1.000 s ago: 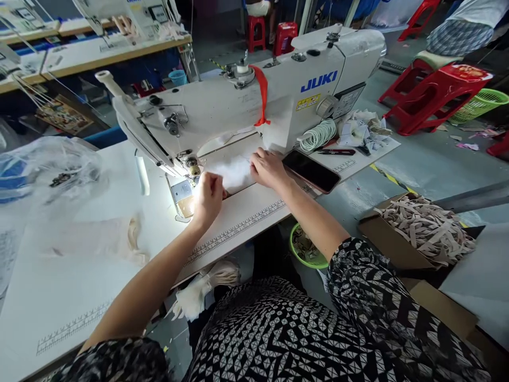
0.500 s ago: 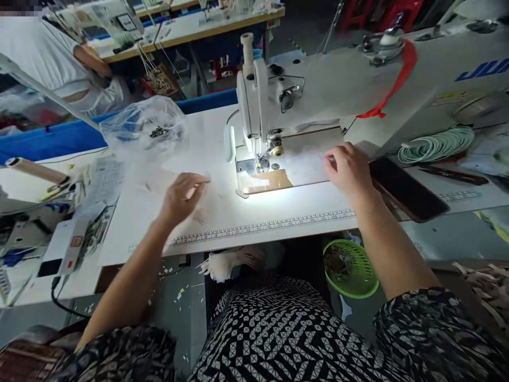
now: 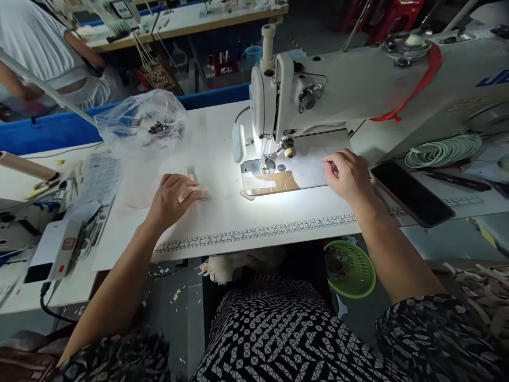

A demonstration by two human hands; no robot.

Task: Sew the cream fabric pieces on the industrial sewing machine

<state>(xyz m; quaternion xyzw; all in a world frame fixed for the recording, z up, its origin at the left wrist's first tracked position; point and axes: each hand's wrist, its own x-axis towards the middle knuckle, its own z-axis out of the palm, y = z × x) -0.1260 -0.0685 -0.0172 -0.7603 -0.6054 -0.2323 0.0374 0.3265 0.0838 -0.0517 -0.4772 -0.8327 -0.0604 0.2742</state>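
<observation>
My left hand (image 3: 172, 197) is over the white table left of the sewing machine (image 3: 274, 106), its thumb and forefinger closed by a small pale piece (image 3: 204, 195) that is blurred. Another small pale piece (image 3: 191, 173) shows just beyond those fingers. To the right of the needle, my right hand (image 3: 345, 172) rests on the machine bed, fingers curled together; what they hold, if anything, is too small to make out. Between the hands, the lit needle plate (image 3: 252, 167) has a tan patch (image 3: 284, 181) beside it.
A clear plastic bag (image 3: 147, 119) with small dark parts lies at the back left. A phone (image 3: 413, 193) lies right of my right hand, near a coil of pale cord (image 3: 443, 151). A green basket (image 3: 358, 270) is below the table edge. A person (image 3: 43, 53) sits beyond.
My left hand has shifted slightly left, its fingers now closer together near the pale piece. My right hand stays at the machine bed. The view has shifted, moving the machine rightward in the picture.
</observation>
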